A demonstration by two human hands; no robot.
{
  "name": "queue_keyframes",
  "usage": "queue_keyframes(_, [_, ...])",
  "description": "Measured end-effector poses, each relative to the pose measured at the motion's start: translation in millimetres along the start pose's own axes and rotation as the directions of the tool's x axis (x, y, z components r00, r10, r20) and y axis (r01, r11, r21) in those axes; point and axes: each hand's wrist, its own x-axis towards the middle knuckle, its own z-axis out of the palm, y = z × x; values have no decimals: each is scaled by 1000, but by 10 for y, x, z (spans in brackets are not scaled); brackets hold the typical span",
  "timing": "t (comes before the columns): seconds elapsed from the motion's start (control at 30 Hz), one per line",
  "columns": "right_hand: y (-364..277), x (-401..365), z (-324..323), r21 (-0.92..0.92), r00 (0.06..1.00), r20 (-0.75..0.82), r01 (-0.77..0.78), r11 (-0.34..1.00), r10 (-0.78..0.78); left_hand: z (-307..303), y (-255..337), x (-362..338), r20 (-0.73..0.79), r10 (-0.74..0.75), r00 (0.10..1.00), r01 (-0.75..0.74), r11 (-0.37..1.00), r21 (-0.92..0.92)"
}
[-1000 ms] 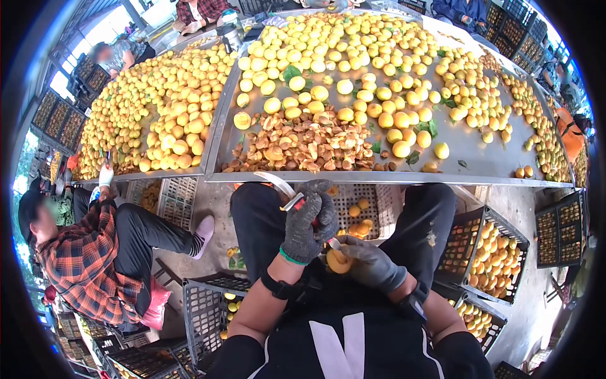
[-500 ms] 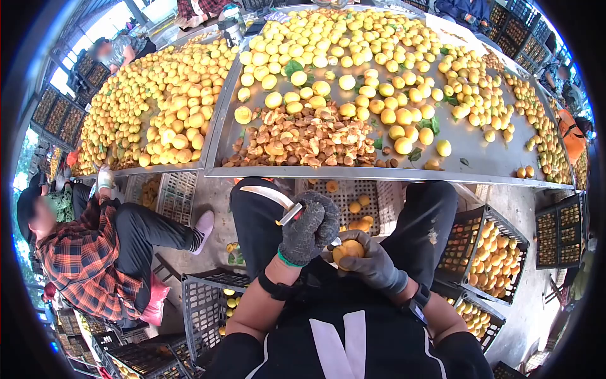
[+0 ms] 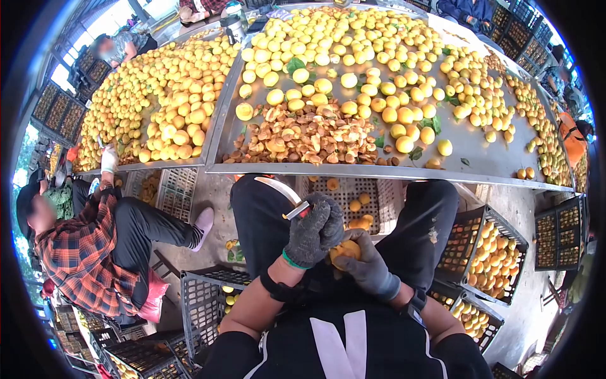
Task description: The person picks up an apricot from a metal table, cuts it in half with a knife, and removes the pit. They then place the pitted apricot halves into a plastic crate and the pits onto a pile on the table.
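Note:
In a dark knit glove, my left hand is closed round the handle of a curved knife, whose blade points up and left. My right hand, in a grey glove, grips an orange-yellow fruit just beside the left hand, above my lap. Some of the fruit is covered by the gloved fingers. Beyond my knees, a heap of brown-orange fruit pieces lies near the front edge of the metal table, with whole yellow fruits behind and beside it.
A light crate with a few fruits stands between my knees, under the table edge. Filled dark crates stand at the right, another crate at the lower left. A person in a plaid shirt sits at the left.
Both hands have shifted slightly; the knife has moved a little to the right and down with my left hand. The seated person's gloved hand at the left has moved up toward the table.

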Motion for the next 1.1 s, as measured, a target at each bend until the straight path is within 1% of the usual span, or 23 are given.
queue_keyframes(0.07, [7,19,11,-155,992,-35,111,982,-118,110,17,45,1,102,995,-102,991,82])
queue_keyframes(0.1, [-19,24,8,-154,992,-37,110,982,-117,119,50,71,1,100,995,-100,992,81])
queue_keyframes(0.17, [-99,38,8,-197,986,-20,156,968,-163,126,138,108,144,183,972,-213,951,226])
queue_keyframes(0.2, [-101,31,14,-198,987,-16,156,968,-162,161,157,87,144,187,972,-216,950,227])
queue_keyframes(0.27, [-107,25,25,-111,990,-1,137,984,-138,252,199,39,-63,117,991,-96,959,267])
queue_keyframes(0.3, [-129,11,32,-110,990,1,139,984,-139,300,161,37,-118,116,986,-88,972,218])
queue_keyframes(0.33, [-162,-15,45,-172,995,-17,97,980,-101,318,136,25,-120,116,986,-87,972,219])
queue_keyframes(0.37, [-178,-26,49,-232,997,-39,53,971,-64,328,117,14,-156,117,981,-85,976,200])
queue_keyframes(0.4, [-170,-38,47,-230,997,-38,50,972,-60,331,108,4,-195,119,974,-83,980,181])
queue_keyframes(0.43, [-146,-66,45,-323,994,-46,78,943,-98,328,100,-4,-198,116,973,-80,980,180])
queue_keyframes(0.47, [-138,-76,38,-416,989,-49,106,903,-139,328,96,1,-195,123,973,-102,989,111])
queue_keyframes(0.5, [-125,-46,21,-416,989,-50,104,903,-137,328,90,-2,-194,130,972,-124,991,42])
queue_keyframes(0.53, [-111,22,-6,-615,904,82,376,693,-419,339,96,-7,-194,130,972,-124,991,41])
queue_keyframes(0.57, [-113,69,-23,-728,737,271,578,369,-619,358,109,-17,-216,109,970,-109,994,13])
queue_keyframes(0.6, [-141,75,-18,-727,737,271,578,369,-620,368,120,-24,-238,88,967,-94,995,-15])
queue_keyframes(0.67, [-197,67,3,-717,709,372,629,300,-599,341,114,-19,-241,62,969,-62,998,7])
queue_keyframes(0.8, [-136,66,-54,-728,741,350,600,331,-573,218,60,30,-274,-44,961,24,997,-74])
queue_keyframes(0.83, [-142,67,-62,-726,728,374,615,307,-575,206,52,39,-284,-82,955,56,994,-99])
queue_keyframes(0.87, [-149,66,-73,-724,714,397,630,281,-577,212,53,48,-284,-82,955,56,993,-99])
queue_keyframes(0.93, [-142,48,-107,-731,715,415,630,263,-562,223,49,59,-339,-143,930,125,989,-77])
queue_keyframes(0.97, [-134,41,-119,-736,716,433,631,244,-547,219,50,68,-338,-144,930,125,989,-78])
queue_keyframes(1.03, [-106,38,-128,-743,710,426,628,230,-561,199,45,92,-334,-194,922,173,981,-92])
queue_keyframes(1.1, [-66,69,-165,-745,700,426,631,216,-574,212,40,129,-352,-187,917,174,982,-70])
